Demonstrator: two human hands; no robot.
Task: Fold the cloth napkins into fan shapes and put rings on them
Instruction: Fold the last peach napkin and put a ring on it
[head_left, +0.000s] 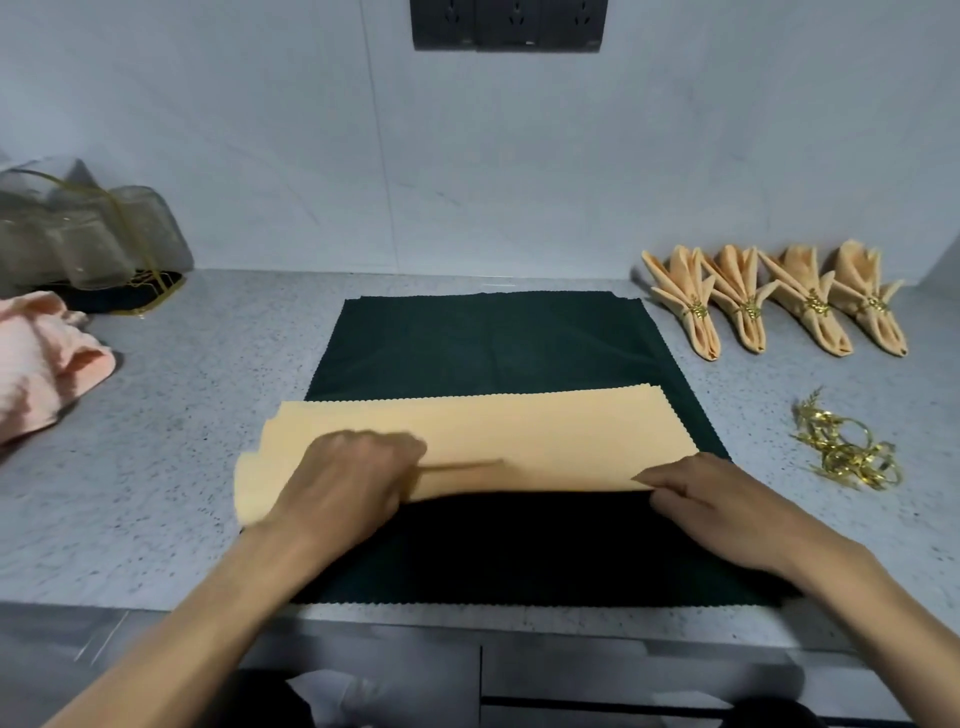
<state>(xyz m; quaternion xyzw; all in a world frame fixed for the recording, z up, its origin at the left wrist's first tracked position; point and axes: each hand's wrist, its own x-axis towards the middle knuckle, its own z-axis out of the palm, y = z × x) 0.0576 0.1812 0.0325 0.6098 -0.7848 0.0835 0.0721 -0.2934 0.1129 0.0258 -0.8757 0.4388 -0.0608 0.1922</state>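
A peach napkin (519, 431) lies folded as a wide strip across a dark green cloth (488, 343) on the counter. My left hand (348, 478) presses on the napkin's near left part, fingers curled at a fold. My right hand (722, 499) pinches the napkin's near right corner. Several finished peach fan napkins (774, 301) with gold rings lie in a row at the back right. A small heap of loose gold rings (847, 447) sits to the right of the cloth.
A pile of pink cloth (47, 358) lies at the left. Behind it stands a clear plastic package with gold ribbon (88, 234). The speckled counter (156, 467) ends at a front edge near me. A dark socket panel (506, 23) is on the wall.
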